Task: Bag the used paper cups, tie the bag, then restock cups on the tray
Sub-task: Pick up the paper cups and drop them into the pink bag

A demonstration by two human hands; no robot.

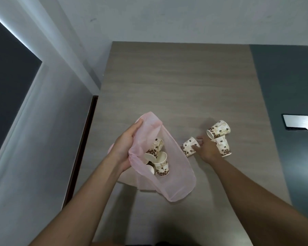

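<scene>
The job right now is putting the used cups into the bag, and it is partly done; some cups are in and three are not.

The left hand (126,144) holds the edge of the pink bag (169,176); its fingers are curled and pinch the thin plastic near the mouth, so the bag stays open. The bag lies on the table (176,86), close to the left side. You can see through it; at least two cups in the bag (158,157) lie tipped over inside, and there may be another one under them, but I cannot tell for sure.

The right hand (205,148) reaches for the nearest cup (189,146); this cup lies on its side, just beside the bag. The thumb and fingers are a little apart and touch the cup at its bottom end; I cannot tell if they grip it firmly yet. Two more cups (220,137) lie on their sides on the far side of that hand, touching each other.

To do this step well, I think the right hand should squeeze the cup softly, because paper cups crush fast; it should lift the cup and slide it into the open mouth, not push it along the table. The left hand should lift the edge higher, so the mouth is wide and the cups inside do not roll out; then the other two cups go in, one by one.
</scene>
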